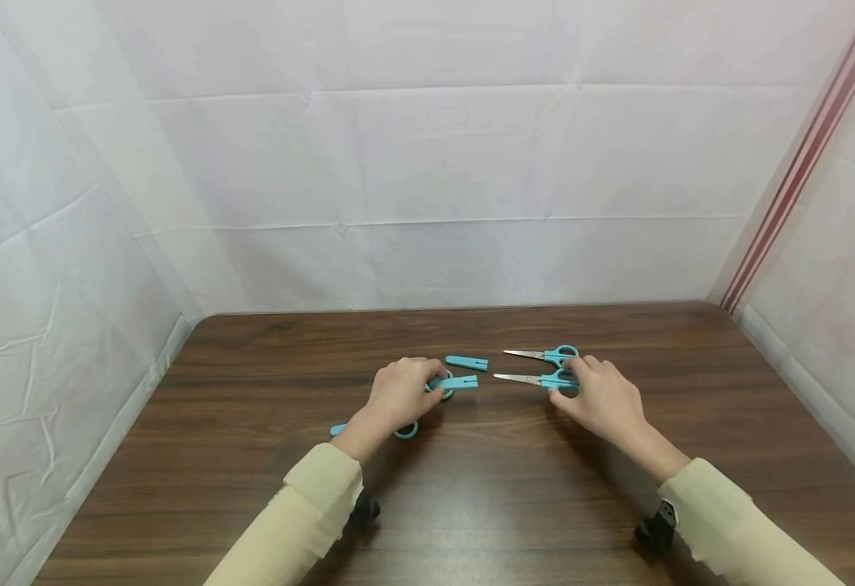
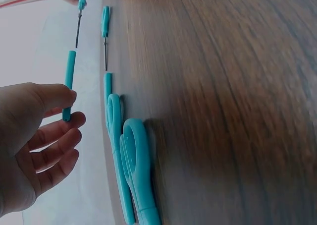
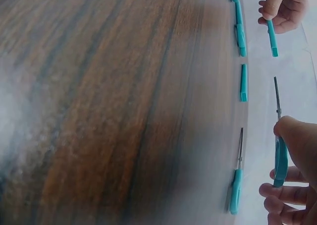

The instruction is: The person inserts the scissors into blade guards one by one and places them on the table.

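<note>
In the head view, your left hand (image 1: 401, 391) pinches a blue blade cover (image 1: 462, 382), its free end pointing right, and your right hand (image 1: 606, 399) grips blue-handled scissors (image 1: 548, 380) whose bare blades point left towards that cover, a gap between them. Just beyond, a loose blade cover (image 1: 467, 362) and a second pair of scissors (image 1: 546, 355), also bare, lie on the brown table (image 1: 486, 521). A blue handle ring (image 1: 406, 430) shows by your left forearm, partly hidden. In the left wrist view, your thumb and forefinger press the cover between them, while the other fingers are bent and slightly apart below; the cover is clear of the table. Beside it on the wood lie two more pairs, the farther scissors (image 2: 114, 131) blue along their visible length and the nearer scissors (image 2: 138, 160) cut off by the frame. In the right wrist view, your thumb presses near the pivot of the raised scissors, fingers bent behind the handle; how far they reach round it you cannot tell.
</note>
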A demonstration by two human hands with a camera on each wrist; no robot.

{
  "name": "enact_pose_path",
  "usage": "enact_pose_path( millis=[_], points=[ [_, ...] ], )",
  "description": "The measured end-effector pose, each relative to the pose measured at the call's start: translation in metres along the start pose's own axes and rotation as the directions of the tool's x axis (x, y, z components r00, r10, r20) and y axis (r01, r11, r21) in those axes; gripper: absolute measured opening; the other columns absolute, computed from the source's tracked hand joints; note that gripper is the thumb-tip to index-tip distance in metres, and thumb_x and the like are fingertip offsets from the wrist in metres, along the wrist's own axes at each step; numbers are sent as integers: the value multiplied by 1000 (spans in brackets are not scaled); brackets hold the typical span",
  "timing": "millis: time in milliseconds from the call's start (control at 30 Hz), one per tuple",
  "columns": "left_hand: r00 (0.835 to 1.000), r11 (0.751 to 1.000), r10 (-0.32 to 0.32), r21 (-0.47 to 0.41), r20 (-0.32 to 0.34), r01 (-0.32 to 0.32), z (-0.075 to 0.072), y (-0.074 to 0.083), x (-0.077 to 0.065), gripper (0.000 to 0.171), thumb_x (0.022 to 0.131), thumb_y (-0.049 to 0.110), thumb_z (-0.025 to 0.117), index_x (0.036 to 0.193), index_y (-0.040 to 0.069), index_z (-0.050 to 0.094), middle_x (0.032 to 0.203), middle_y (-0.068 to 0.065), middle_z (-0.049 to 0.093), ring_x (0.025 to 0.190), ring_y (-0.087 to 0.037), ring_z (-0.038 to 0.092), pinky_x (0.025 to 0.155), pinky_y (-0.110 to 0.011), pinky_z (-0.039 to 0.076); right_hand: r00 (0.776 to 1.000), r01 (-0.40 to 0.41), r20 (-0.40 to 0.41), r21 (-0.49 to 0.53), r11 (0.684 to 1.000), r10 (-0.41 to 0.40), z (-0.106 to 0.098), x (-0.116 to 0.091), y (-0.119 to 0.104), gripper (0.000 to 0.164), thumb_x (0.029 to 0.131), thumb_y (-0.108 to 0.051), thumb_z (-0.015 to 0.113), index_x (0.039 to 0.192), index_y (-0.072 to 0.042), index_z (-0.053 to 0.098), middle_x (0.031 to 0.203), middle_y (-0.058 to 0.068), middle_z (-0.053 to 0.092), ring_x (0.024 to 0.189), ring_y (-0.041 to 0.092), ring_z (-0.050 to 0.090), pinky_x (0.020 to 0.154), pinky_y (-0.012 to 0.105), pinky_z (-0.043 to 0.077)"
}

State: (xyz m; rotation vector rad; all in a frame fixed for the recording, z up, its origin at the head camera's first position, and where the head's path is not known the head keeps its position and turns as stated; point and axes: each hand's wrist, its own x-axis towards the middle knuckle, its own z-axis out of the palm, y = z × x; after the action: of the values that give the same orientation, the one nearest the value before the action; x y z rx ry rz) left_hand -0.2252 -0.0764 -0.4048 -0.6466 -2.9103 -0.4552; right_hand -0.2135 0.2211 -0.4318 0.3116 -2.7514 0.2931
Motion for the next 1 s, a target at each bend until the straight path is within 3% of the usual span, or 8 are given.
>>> enact_pose_path(
  millis=[233, 467, 667, 1000],
  points=[
    [1000, 1000, 4, 16, -7, -4, -4, -5, -1, 17, 83, 24, 66, 100, 21, 69, 88, 4, 66, 60, -8, 55, 45, -21, 38, 1000, 12, -21, 14, 1000, -12, 1, 3, -7, 40, 75, -39, 66, 102, -10, 64, 86, 4, 60, 70, 23, 54, 47, 31, 42],
    [1000, 1000, 2, 22, -23, -2, -7, -9, -2, 16, 84, 23, 66, 100, 21, 68, 88, 6, 66, 56, -7, 50, 44, -22, 36, 999, 34, -43, 23, 999, -33, 3, 7, -15, 40, 75, -39, 68, 102, -10, 63, 91, 3, 61, 72, 24, 55, 49, 33, 44],
    [1000, 1000, 2, 29, -30, -1, -9, -13, -4, 17, 83, 23, 67, 100, 22, 68, 88, 6, 66, 62, -9, 54, 46, -23, 38, 998, 33, -48, 16, 999, -32, 3, 9, -19, 43, 75, -40, 67, 105, -10, 63, 96, 5, 61, 74, 24, 56, 49, 34, 45],
    [999, 1000, 3, 20, -49, -2, -11, -21, -12, 14, 84, 23, 67, 98, 21, 68, 87, 6, 65, 60, -7, 50, 46, -23, 37, 994, 84, -68, 16, 996, -83, 2, 11, -27, 39, 75, -39, 67, 103, -11, 63, 92, 3, 60, 75, 22, 57, 51, 32, 45]
  ],
)
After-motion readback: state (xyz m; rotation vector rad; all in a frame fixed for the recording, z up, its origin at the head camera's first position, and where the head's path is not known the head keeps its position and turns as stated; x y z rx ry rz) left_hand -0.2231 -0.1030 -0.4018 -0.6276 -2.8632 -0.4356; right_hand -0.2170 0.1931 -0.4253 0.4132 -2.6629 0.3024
